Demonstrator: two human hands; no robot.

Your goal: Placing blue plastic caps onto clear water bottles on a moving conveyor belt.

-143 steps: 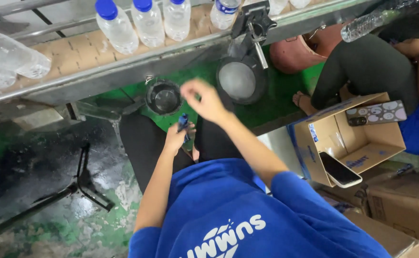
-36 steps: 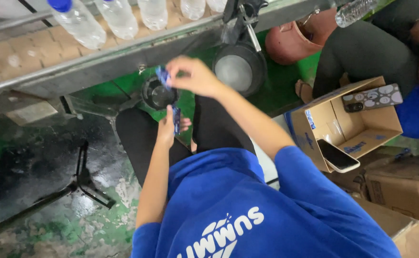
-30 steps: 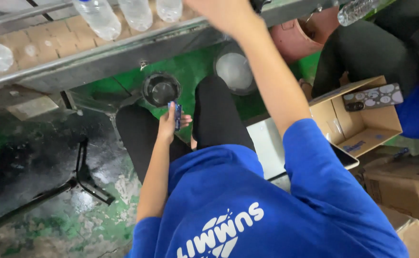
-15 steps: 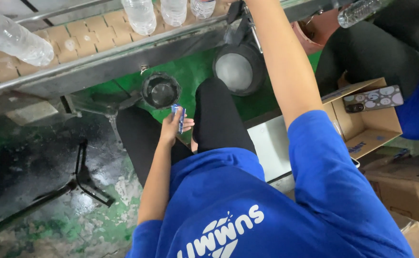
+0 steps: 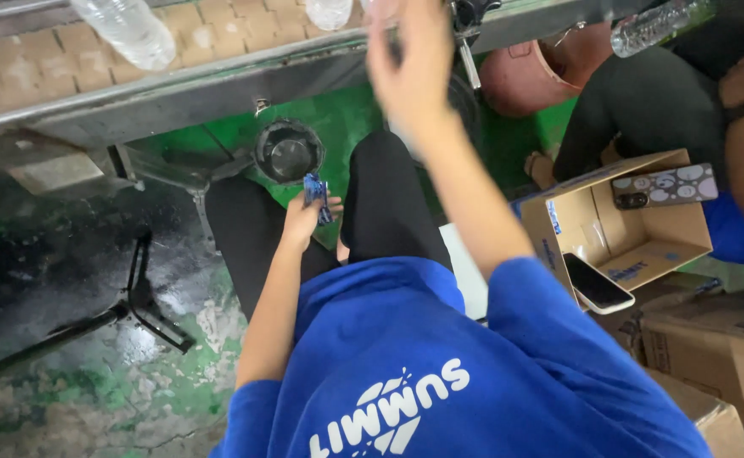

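Fingers of left hand (image 5: pixel 302 222) clamped on blue labels (image 5: pixel 314 192) poking above them, right hand (image 5: pixel 413 64) raised, blurred, fingers spread apart

Left hand (image 5: pixel 304 219) is resting low between the knees, fingers curled; right hand (image 5: pixel 412 61) is reaching up, blurred, seemingly open.

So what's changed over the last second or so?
The right hand has risen from the lap to the conveyor belt, empty as far as the blur shows. The clear plastic bottles have slid along the belt. The left hand keeps gripping the small blue labels over the lap.
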